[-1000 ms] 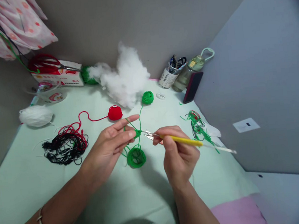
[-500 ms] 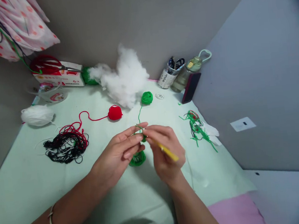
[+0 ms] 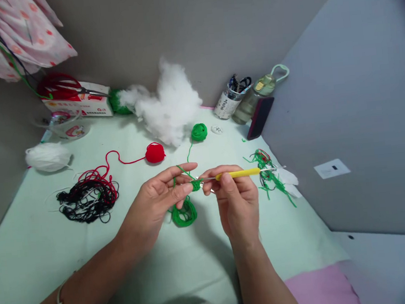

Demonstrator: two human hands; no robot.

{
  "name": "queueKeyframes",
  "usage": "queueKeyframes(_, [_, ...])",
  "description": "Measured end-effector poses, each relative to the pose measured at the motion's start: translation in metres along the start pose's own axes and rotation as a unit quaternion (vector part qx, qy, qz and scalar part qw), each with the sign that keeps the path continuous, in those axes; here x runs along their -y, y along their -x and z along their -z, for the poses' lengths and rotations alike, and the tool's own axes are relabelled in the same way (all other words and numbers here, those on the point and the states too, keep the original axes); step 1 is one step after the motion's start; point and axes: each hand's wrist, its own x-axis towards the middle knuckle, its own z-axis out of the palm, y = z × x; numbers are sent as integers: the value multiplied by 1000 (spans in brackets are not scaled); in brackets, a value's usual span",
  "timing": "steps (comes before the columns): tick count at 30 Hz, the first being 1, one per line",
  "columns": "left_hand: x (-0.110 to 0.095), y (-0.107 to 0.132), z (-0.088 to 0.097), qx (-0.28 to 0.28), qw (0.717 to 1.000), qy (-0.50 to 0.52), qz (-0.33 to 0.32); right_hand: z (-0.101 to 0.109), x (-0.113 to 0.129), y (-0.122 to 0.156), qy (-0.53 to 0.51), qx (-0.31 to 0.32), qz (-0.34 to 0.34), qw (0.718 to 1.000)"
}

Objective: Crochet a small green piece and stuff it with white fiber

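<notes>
My left hand (image 3: 157, 199) pinches a small piece of green crochet (image 3: 196, 185) between thumb and fingers, with green yarn running over its raised index finger. In my right hand (image 3: 236, 196) is a crochet hook (image 3: 242, 173) with a yellow handle, lying almost level. Its metal tip reaches left to the crochet piece; whether it passes through a stitch I cannot tell. A strand leads up from my left hand to a green yarn ball (image 3: 199, 132). Below the hands lies a loose coil of green yarn (image 3: 184, 213).
White stuffing (image 3: 171, 107) is heaped at the back. A red yarn ball (image 3: 155, 153), tangled black yarn (image 3: 88, 201) and a white skein (image 3: 48, 157) lie left. Green scraps (image 3: 271, 176) are at right, below a bottle (image 3: 252, 97), a pen cup (image 3: 227, 103) and a phone (image 3: 260, 117).
The crochet hook has swung from slanting down toward me to nearly level, its handle now pointing right. My right hand has turned with it and shifted slightly right.
</notes>
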Motion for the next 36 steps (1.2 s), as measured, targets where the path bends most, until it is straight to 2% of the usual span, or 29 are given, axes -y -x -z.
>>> queueKeyframes(4, [0,0,2,-2,1000,7,4,-1,3,1,17,0,9,1000])
queueKeyframes(7, [2,1,3,-5,1000,-1,-11,-3,6,7,76,-1,48,996])
queueKeyframes(9, [4,2,3,-21,999,-29,-37,-3,6,11,139,10,109,984])
queueKeyframes(13, [6,6,0,-91,980,-137,-108,0,5,15,259,77,238,933])
queueKeyframes(16, [6,10,-3,-123,956,-206,-168,2,5,14,275,80,254,924])
queueKeyframes(19, [8,11,-5,-129,942,-225,-214,2,5,14,288,74,266,917])
queueKeyframes(22, [10,11,-6,-132,956,-177,-192,-1,0,18,375,76,306,872])
queueKeyframes(24, [11,10,-8,-102,983,-83,-127,-1,-5,20,424,65,338,838])
queueKeyframes(25, [11,9,-8,-74,994,-26,-79,-1,-7,21,428,57,347,833])
queueKeyframes(26, [10,8,-7,-43,998,29,-27,-1,-7,20,416,53,344,840])
queueKeyframes(27, [8,7,-6,-16,997,76,18,0,-7,20,389,47,327,860])
queueKeyframes(29, [5,4,-3,14,989,130,67,1,-3,16,296,16,258,920])
queueKeyframes(30, [3,3,-1,17,988,140,68,1,0,13,237,-3,213,948])
queueKeyframes(32, [1,1,3,18,990,134,42,1,4,7,131,-20,141,981])
queueKeyframes(34, [0,1,4,25,993,112,21,-1,6,4,65,0,96,993])
queueKeyframes(36, [1,2,2,34,995,89,13,-3,5,3,58,23,92,994])
